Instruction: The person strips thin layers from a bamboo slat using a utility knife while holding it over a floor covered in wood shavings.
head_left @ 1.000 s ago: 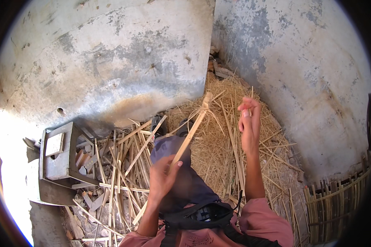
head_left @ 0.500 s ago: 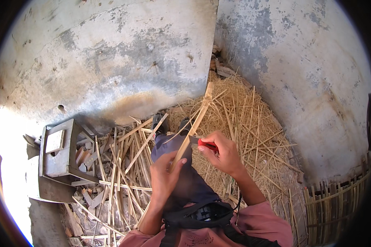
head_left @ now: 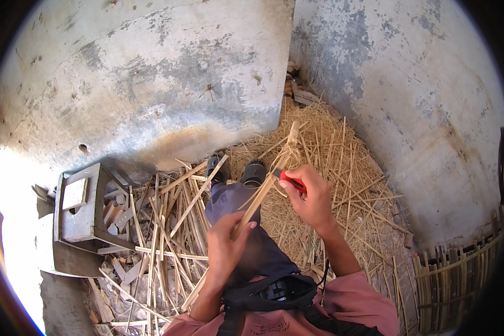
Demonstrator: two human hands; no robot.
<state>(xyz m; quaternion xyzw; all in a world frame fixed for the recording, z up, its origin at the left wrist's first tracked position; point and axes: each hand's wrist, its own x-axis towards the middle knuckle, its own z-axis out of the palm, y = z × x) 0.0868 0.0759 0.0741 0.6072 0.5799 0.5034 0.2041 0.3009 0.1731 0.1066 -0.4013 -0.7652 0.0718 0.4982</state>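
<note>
My left hand (head_left: 225,245) is closed around the lower end of a flat pale bamboo strip (head_left: 261,197), which slants up and away over my leg. My right hand (head_left: 312,203) grips a knife (head_left: 294,181) by its red handle. The dark, short blade lies against the strip, a little beyond its middle. Thin curled shavings (head_left: 288,154) cling to the strip past the blade, and a loose sliver hangs along its left side. The right fingers partly cover the handle.
Straw-like shavings (head_left: 353,185) heap up beyond and to the right. Split bamboo strips (head_left: 168,224) lie at the left, beside a tipped wooden box (head_left: 92,224). Weathered walls (head_left: 168,73) enclose the corner. A slatted bamboo piece (head_left: 459,280) stands at the lower right.
My right hand with the knife has moved away from me along the strip, slightly to the right. Shavings have bunched up ahead of the blade, and the strip's far end has dipped a little.
</note>
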